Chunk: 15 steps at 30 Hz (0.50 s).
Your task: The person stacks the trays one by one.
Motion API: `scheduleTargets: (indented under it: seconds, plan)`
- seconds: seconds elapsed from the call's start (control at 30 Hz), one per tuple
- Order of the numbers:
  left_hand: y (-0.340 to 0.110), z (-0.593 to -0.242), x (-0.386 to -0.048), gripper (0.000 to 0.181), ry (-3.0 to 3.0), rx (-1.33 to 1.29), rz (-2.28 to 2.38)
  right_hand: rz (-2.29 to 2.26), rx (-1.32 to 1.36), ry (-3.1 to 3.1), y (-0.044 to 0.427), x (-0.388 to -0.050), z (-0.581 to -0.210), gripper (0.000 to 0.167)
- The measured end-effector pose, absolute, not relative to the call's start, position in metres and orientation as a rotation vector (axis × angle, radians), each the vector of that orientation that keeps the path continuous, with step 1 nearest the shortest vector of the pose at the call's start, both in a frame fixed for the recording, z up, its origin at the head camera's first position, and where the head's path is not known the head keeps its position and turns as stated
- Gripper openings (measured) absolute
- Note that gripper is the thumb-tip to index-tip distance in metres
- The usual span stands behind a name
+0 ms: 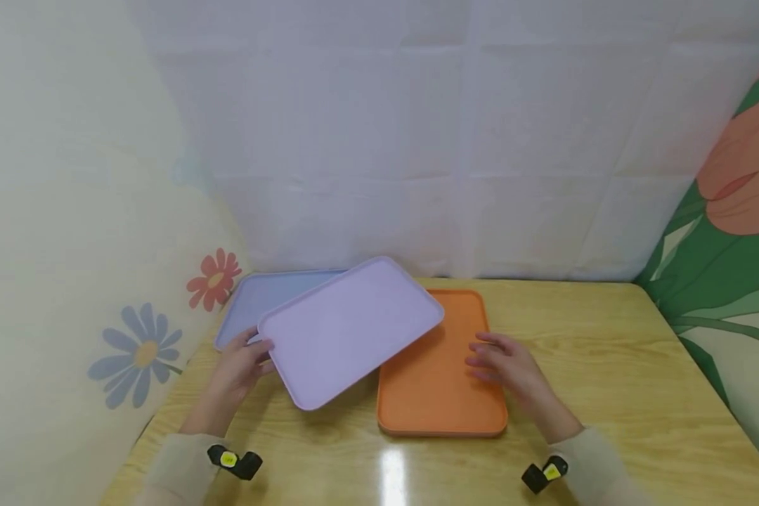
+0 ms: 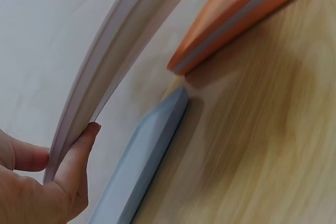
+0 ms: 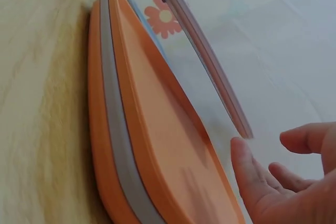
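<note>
My left hand (image 1: 243, 362) pinches the left edge of a lavender tray (image 1: 351, 330), thumb on one face and fingers on the other in the left wrist view. The tray is held tilted above the table, its right corner over an orange tray (image 1: 443, 393). That orange tray tops a stack, with a grey layer (image 3: 118, 124) between two orange ones in the right wrist view. Beneath and behind the lavender tray lies a blue tray (image 1: 240, 320), partly hidden. Over the stack's right edge, my right hand (image 1: 506, 365) has its fingers loosely spread, holding nothing.
The wooden table (image 1: 582, 351) meets a white sheet (image 1: 417, 140) hanging along its back edge. A flower-painted wall (image 1: 69, 246) borders the left side. Large painted leaves and petals (image 1: 734, 267) cover the right wall.
</note>
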<state>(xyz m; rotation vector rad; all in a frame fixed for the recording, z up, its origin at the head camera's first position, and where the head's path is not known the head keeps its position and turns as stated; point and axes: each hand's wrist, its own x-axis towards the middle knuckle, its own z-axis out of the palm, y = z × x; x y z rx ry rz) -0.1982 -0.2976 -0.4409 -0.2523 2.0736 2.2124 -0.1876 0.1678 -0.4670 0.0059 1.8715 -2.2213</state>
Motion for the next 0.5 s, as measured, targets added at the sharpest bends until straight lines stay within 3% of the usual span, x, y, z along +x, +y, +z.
scheduleTargets:
  seconds: [0.5]
  plan:
    - [-0.236, -0.448, -0.206, 0.067, 1.863, -0.346, 2.415, -2.47, 0.18, 1.582, 0.129, -0.187, -0.472, 0.048]
